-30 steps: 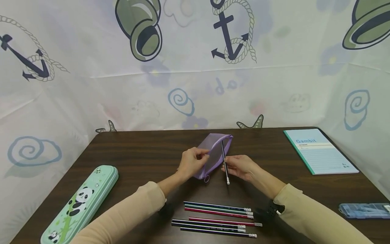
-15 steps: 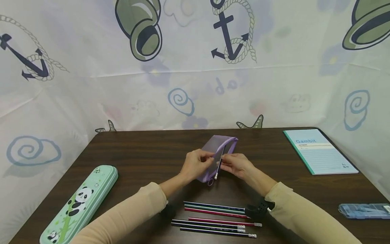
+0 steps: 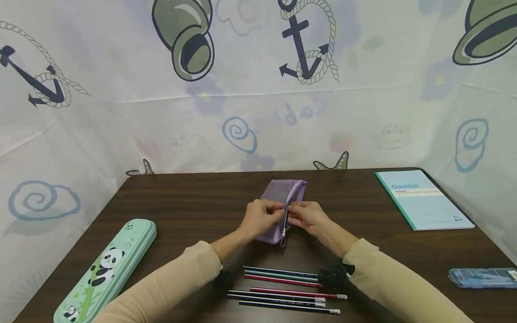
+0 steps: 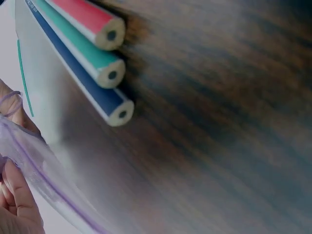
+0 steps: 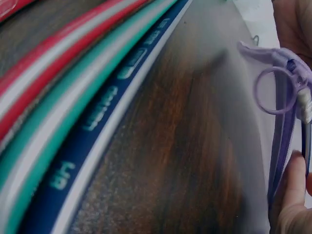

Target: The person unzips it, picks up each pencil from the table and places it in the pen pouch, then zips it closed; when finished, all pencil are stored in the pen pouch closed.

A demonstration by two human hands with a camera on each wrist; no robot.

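Observation:
My left hand [image 3: 262, 217] pinches the near side of a purple zip pouch [image 3: 278, 190], whose mouth faces right. Between the fingers of my right hand [image 3: 310, 217] is a dark pencil [image 3: 285, 220], standing at the pouch mouth with its eraser end toward me. How far its other end reaches into the pouch is hidden. In the right wrist view the pencil's white eraser end [image 5: 304, 105] shows beside the pouch's purple pull ring [image 5: 275, 90]. Several pencils lie on the table in front of my hands, among them a red pencil [image 3: 291, 292] and a black pencil [image 3: 282, 306].
A mint-green panda pencil case [image 3: 107, 269] lies at the left of the dark wooden table [image 3: 194, 193]. On the right are a Gambit notepad [image 3: 424, 202] and a clear blue plastic box [image 3: 480, 278]. A patterned cloth [image 3: 274, 130] hangs behind the table.
My right hand has moved left with the pencil, bringing it against the pouch mouth. The pouch shifted right, then slightly back left, and its mouth looks narrower. The pencils on the table stay put.

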